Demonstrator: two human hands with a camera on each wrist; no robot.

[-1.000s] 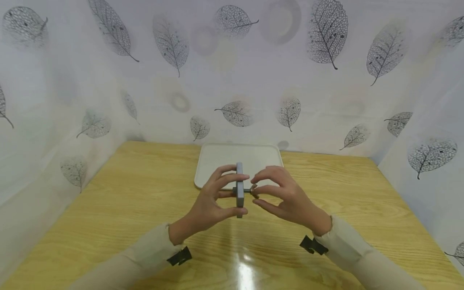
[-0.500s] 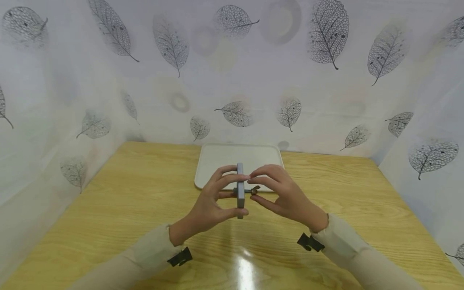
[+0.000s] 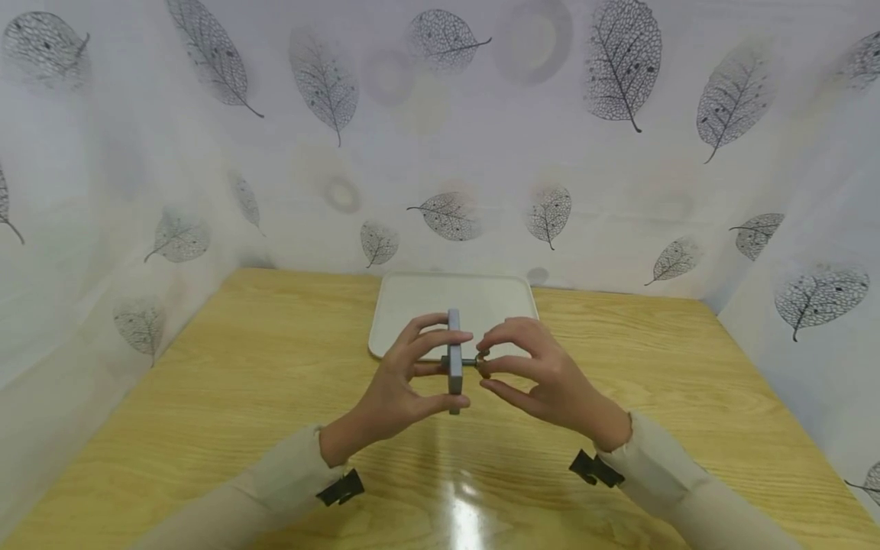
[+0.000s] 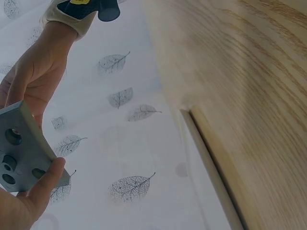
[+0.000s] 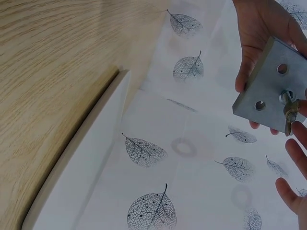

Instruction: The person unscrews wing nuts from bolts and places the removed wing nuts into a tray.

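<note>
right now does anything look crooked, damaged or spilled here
Nothing stands out. The metal plate is upright in the left hand, the bolt runs through it, and the right hand is at the wing nut. The white tray lies flat on the table; no spill or damage shows.

Place: a curtained-off work booth; cannot tell whether in a home, lab or office
Leaf-print sheet (image 3: 467, 160): pale, slightly creased cloth with dark leaf skeletons, filling the upper frame and running down both sides, closing the spot in
Table (image 3: 275, 351): yellowish wood-grain top across the lower half of the frame, far edge meeting the sheet
Tray (image 3: 454, 294): plain white, at the table's back edge, centre of the frame
Hardware: drilled grey metal plate (image 5: 266, 84) with bolt (image 5: 287, 97) and wing nut (image 5: 291, 113), workbench fare
</note>
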